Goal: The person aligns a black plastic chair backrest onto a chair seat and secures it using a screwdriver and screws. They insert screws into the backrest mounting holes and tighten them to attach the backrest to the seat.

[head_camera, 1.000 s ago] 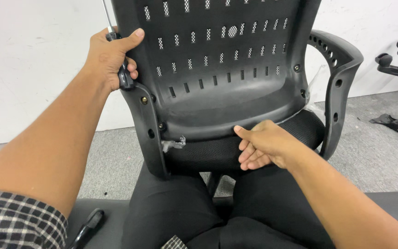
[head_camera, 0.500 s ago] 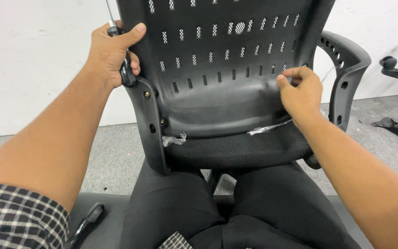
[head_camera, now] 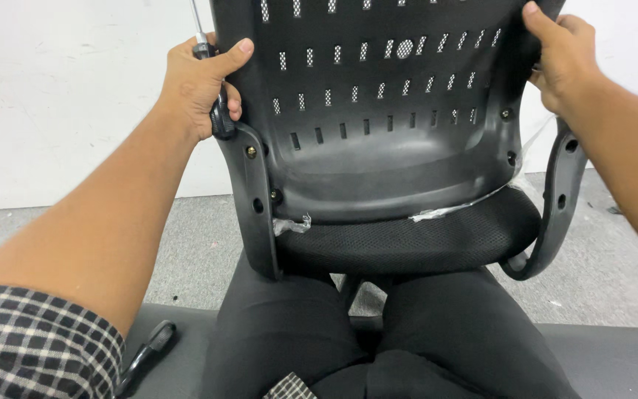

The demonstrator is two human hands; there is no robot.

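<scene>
The left hand [head_camera: 197, 85] at the upper left holds a screwdriver [head_camera: 212, 89] tight against the black chair back [head_camera: 385, 111] in the middle, the right hand [head_camera: 563, 55] grips its upper right edge, and both should probably hold steady.

I see a black slotted chair back [head_camera: 378, 111], black mesh seat [head_camera: 407, 240], grey carpet [head_camera: 193, 236], white wall [head_camera: 60, 89] and my black-and-white checked sleeve [head_camera: 31, 347].
</scene>
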